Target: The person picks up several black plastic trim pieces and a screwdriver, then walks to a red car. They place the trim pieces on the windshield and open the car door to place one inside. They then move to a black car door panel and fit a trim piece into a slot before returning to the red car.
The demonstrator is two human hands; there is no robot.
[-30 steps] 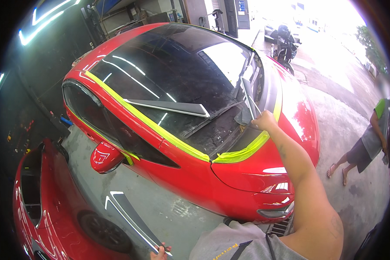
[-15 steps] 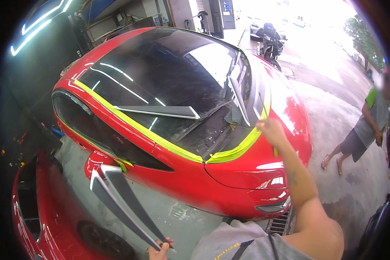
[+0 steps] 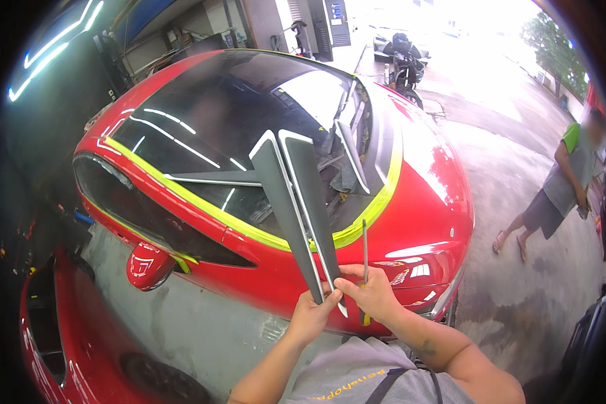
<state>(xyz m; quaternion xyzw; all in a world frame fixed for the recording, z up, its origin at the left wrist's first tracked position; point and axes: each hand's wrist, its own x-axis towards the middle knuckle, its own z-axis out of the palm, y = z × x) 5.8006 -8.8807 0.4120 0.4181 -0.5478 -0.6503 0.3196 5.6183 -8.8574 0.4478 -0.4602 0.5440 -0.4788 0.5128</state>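
Two long dark grey trim pieces with silver edges stand side by side before me, flaring wider at the top. My left hand (image 3: pixel 310 316) is closed round the lower end of the left trim piece (image 3: pixel 286 212). My right hand (image 3: pixel 374 296) pinches the narrow end of the right trim piece (image 3: pixel 314 202). It also holds a screwdriver (image 3: pixel 365 249), its shaft upright and its yellow-and-black handle partly hidden under the palm. Behind them lies the windshield (image 3: pixel 202 114) of a red car, bordered with yellow-green tape (image 3: pixel 202 195).
Another trim piece (image 3: pixel 215 178) lies on the glass, and one more (image 3: pixel 352 158) near the hood. Close on the left stands a second red car (image 3: pixel 81 323). A person (image 3: pixel 555 182) stands at the right; a motorcycle (image 3: pixel 405 71) is parked beyond the hood.
My left hand has brought the two trim pieces up and right, in front of the windshield. My right hand has come back from the hood edge with the screwdriver and now grips one trim piece.
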